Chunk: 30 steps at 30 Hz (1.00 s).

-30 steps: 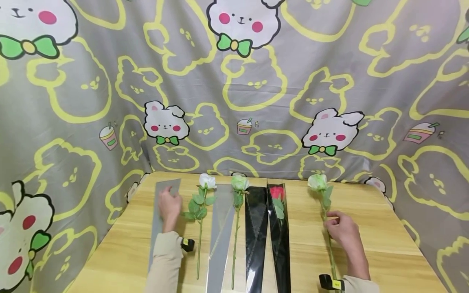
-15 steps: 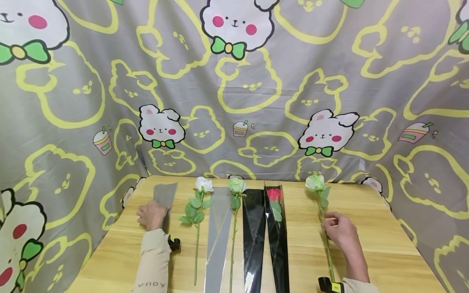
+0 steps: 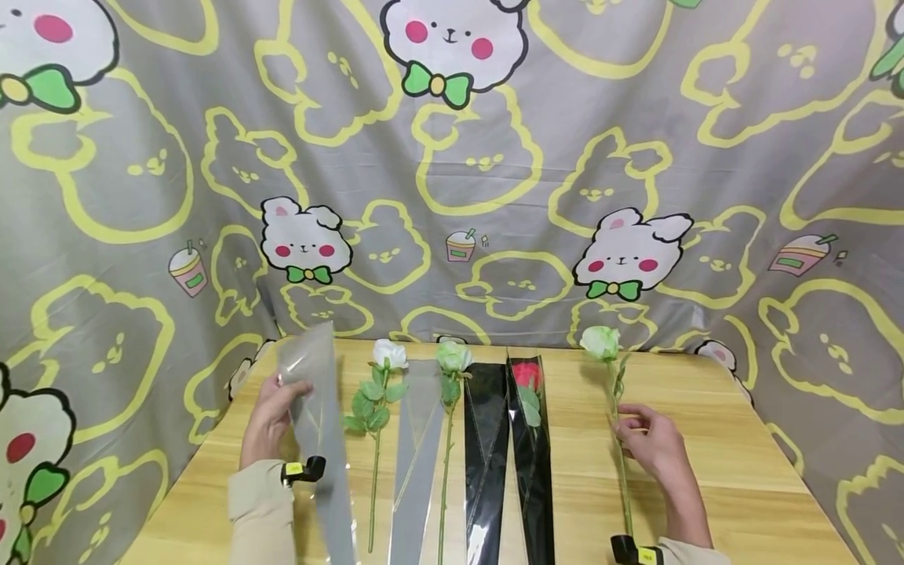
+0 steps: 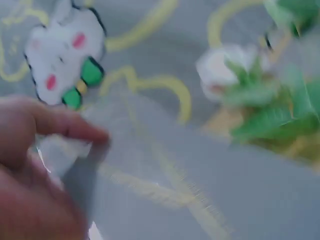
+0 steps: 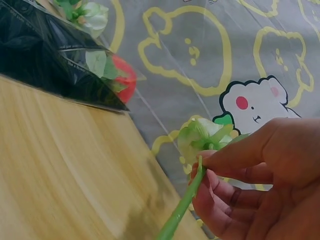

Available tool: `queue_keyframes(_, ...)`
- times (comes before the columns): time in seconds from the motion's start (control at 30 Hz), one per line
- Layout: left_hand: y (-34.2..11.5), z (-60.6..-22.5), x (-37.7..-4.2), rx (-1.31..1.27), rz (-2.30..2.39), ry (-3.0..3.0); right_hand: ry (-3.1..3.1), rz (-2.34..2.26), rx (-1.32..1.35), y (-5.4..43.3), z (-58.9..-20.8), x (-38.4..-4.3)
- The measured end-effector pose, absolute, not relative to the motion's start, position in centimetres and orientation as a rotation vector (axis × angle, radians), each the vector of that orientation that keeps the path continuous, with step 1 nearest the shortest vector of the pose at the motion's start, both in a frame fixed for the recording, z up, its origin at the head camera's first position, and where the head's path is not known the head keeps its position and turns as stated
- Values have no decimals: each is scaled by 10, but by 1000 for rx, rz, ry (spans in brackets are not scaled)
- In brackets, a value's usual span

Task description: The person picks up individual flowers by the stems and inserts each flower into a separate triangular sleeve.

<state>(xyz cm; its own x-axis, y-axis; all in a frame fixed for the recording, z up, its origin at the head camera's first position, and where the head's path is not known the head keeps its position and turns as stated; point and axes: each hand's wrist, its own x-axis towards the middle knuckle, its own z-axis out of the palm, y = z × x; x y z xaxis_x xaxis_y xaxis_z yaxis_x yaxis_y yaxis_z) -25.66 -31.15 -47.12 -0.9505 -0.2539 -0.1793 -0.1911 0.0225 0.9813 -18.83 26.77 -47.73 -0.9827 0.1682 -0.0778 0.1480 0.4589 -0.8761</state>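
Observation:
In the head view my left hand pinches the left edge of a grey flower wrapping sleeve near its top, which is raised off the table. The left wrist view, blurred, shows the hand with its index finger over the sleeve's clear side. My right hand holds the stem of a pale green artificial rose between thumb and fingers. Close up in the right wrist view, the fingers grip the green stem below the bloom.
Between my hands lie a white rose, a second grey sleeve, another pale green rose, a black sleeve and a red rose inside a black sleeve. Patterned cloth surrounds the wooden table.
My left hand slid to the sleeve's left edge, then raised its top from the table. The right hand stays on the stem, and its rose has tilted up slightly.

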Motion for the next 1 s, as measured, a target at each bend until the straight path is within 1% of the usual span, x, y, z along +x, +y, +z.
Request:
queue_keyframes(0.1,-304,-455,-245,238,-2302,-2128,-2657,1611,-281,266,-475,-187)
queue_keyframes(0.17,-293,-445,-239,127,-2374,-2077,-2653,1617,-281,265,-475,-186)
queue_keyframes(0.3,-266,-431,-234,-9,-2450,-1969,-2646,1640,-281,267,-473,-183)
queue_keyframes(0.43,-244,-428,-231,-92,-2472,-1894,-2632,1660,-256,268,-472,-184)
queue_keyframes(0.57,-226,-429,-232,-119,-2463,-1900,-2628,1658,-250,267,-472,-184)
queue_keyframes(0.8,-197,-426,-236,-28,-2473,-1833,-2565,1605,-191,261,-471,-182)
queue_keyframes(1.0,-181,-422,-232,-113,-2375,-1905,-2351,1732,-132,247,-458,-182)
